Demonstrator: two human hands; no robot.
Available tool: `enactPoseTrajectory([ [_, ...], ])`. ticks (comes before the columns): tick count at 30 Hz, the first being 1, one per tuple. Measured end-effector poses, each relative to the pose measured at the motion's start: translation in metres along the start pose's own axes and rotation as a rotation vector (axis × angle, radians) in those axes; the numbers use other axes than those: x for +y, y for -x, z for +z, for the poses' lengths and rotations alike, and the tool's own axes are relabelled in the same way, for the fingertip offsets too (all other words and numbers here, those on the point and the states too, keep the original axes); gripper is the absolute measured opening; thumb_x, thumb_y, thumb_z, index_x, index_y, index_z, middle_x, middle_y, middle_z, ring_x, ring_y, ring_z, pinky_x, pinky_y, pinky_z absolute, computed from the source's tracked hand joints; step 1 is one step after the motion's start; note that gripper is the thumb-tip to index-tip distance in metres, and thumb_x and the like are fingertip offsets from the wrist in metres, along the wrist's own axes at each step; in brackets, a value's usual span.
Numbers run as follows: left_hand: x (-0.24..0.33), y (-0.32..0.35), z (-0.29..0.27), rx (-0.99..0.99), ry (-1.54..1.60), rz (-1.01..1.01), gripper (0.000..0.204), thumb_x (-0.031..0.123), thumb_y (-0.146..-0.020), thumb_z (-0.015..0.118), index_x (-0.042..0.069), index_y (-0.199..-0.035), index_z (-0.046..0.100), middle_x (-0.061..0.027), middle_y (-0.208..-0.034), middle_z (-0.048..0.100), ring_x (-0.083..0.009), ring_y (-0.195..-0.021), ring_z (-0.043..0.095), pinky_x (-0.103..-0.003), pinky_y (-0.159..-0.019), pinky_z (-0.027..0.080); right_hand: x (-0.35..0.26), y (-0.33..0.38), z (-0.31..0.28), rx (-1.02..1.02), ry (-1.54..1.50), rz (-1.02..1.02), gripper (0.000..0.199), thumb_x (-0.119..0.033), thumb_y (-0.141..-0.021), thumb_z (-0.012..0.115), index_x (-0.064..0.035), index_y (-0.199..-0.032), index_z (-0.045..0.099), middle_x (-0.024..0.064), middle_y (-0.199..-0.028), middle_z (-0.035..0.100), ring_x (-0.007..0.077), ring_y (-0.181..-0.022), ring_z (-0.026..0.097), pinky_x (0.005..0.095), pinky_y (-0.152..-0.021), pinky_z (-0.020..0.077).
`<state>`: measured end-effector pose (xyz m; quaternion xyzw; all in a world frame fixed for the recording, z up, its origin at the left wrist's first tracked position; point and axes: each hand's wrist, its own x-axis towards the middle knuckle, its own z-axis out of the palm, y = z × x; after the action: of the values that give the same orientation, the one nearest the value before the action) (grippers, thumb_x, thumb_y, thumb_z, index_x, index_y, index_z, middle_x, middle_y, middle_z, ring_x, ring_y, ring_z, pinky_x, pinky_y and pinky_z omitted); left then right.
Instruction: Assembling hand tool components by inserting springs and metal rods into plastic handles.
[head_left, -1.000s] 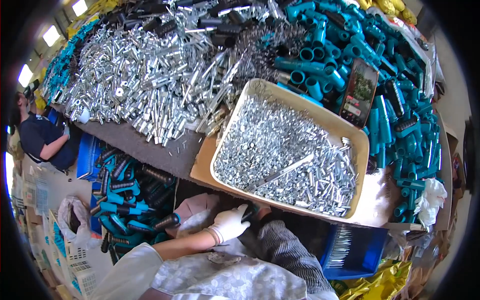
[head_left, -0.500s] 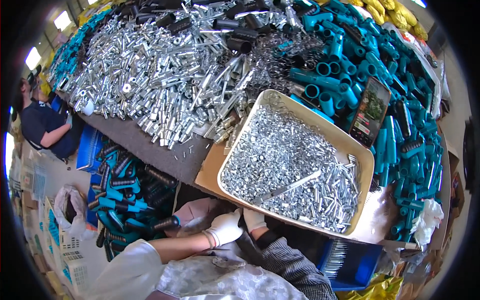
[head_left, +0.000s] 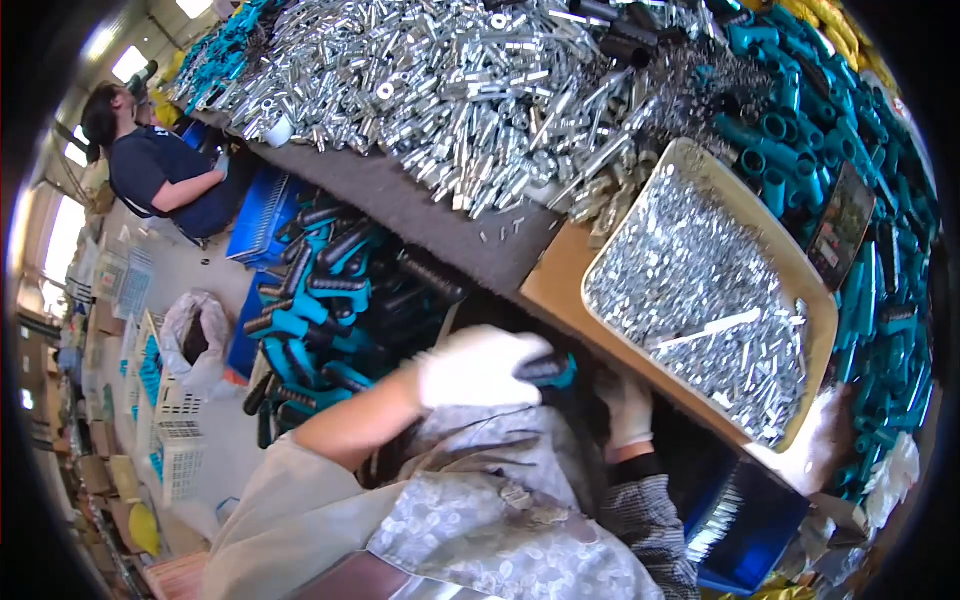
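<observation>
My left hand [head_left: 480, 370], in a white glove and smeared by motion, is above my lap with its fingers around a teal and black ribbed handle [head_left: 548, 370]. Only the end of that handle shows past the fingers. My right hand [head_left: 626, 408], gloved too, is just under the table's front edge; its fingers are in shadow and partly hidden, so what they hold cannot be seen. Several similar teal and black handles [head_left: 335, 285] lie heaped in a blue crate to the left of my lap.
A cream tray [head_left: 822, 330] of small metal pins and a pen-like tool stands on cardboard [head_left: 560, 275]. Metal parts [head_left: 440, 90] and teal tubes [head_left: 870, 330] pile the table. A phone [head_left: 842, 225] leans there. A blue bin [head_left: 765, 530] sits below right. Another person [head_left: 160, 165] works far left.
My hands have come apart: the left moved left and up, with a handle now showing in it, the right stays by the table edge. The whole view has swung leftward.
</observation>
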<state>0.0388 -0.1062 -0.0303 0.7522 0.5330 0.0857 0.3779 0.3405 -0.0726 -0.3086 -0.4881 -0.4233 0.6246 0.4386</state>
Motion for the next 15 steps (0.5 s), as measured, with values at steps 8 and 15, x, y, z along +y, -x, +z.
enactPoseTrajectory([
  [8,0.042,0.187,-0.126,0.534,-0.061,-0.381,0.047,0.004,-0.072,0.074,-0.001,-0.118,0.065,-0.0048,-0.088,0.068,-0.0083,-0.081,0.063,-0.026,-0.075,0.051,-0.041,0.046,0.0,0.037,-0.459,0.361,0.031,-0.023,-0.099,0.057,-0.0002,-0.12,0.061,0.0124,-0.099,0.067,0.0226,-0.087,0.065,0.0366,-0.077,0.0537],
  [15,-0.056,0.203,-0.078,0.409,-0.305,-0.342,0.043,0.022,-0.074,0.075,0.008,-0.114,0.068,-0.0147,-0.1,0.07,-0.0345,-0.09,0.066,-0.039,-0.082,0.052,-0.051,0.05,0.023,-0.035,-0.175,0.405,0.029,-0.023,-0.099,0.057,-0.0004,-0.116,0.064,0.0125,-0.093,0.07,0.0222,-0.078,0.067,0.0335,-0.071,0.0549],
])
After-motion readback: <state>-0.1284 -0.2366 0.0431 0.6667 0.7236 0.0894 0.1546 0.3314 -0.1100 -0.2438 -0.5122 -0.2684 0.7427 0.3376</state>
